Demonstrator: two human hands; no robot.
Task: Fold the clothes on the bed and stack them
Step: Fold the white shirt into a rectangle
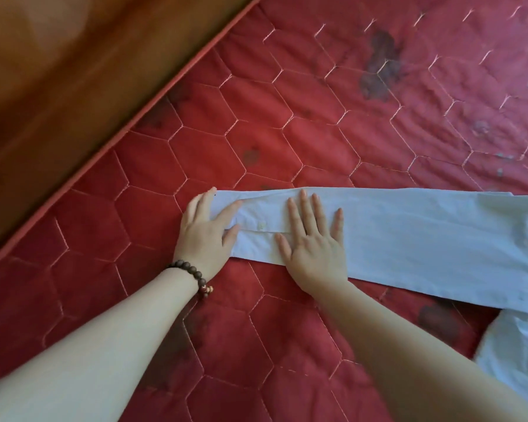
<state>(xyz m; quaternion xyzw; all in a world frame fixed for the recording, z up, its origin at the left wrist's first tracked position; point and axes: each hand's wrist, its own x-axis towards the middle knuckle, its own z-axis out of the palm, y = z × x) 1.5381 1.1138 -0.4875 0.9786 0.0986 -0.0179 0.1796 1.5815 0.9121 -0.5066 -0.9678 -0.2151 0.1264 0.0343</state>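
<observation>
A pale blue shirt [409,239] lies on the red quilted mattress [256,117], one long sleeve [378,226] stretched flat toward nine o'clock while its body runs off the frame at four o'clock. The left hand [203,229] rests at the cuff [256,229] with fingers loosely spread, and the right hand [314,239] presses flat and open on the sleeve just beside it at three o'clock; neither grips anything. Judging by this, folding has barely begun: the sleeve is only smoothed, no fold is visible, and no stack shows.
</observation>
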